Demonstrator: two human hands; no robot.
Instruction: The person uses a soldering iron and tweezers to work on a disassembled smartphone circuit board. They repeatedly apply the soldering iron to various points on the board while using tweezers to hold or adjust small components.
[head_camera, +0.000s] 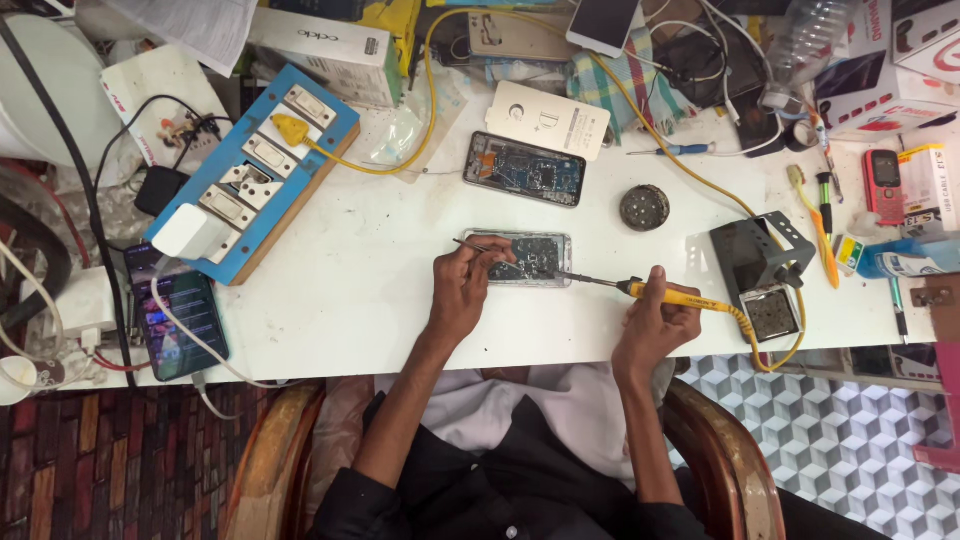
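An opened phone (528, 258) with bare circuitry lies on the white workbench (360, 290) in front of me. My left hand (462, 290) rests at the phone's left end and pinches thin tweezers (478, 245) that lie across its top left corner. My right hand (655, 318) grips a yellow-handled soldering iron (660, 294). Its dark tip (570, 275) touches the phone's lower right edge. A yellow cable runs from the iron's handle toward the soldering stand (765, 265).
A second opened phone (524, 169) and a white back cover (548, 120) lie further back. A blue switchboard (255, 170) and a lit phone (178, 320) sit left. Round tin (645, 207), screwdrivers, boxes and a red keypad phone (884, 185) crowd the right.
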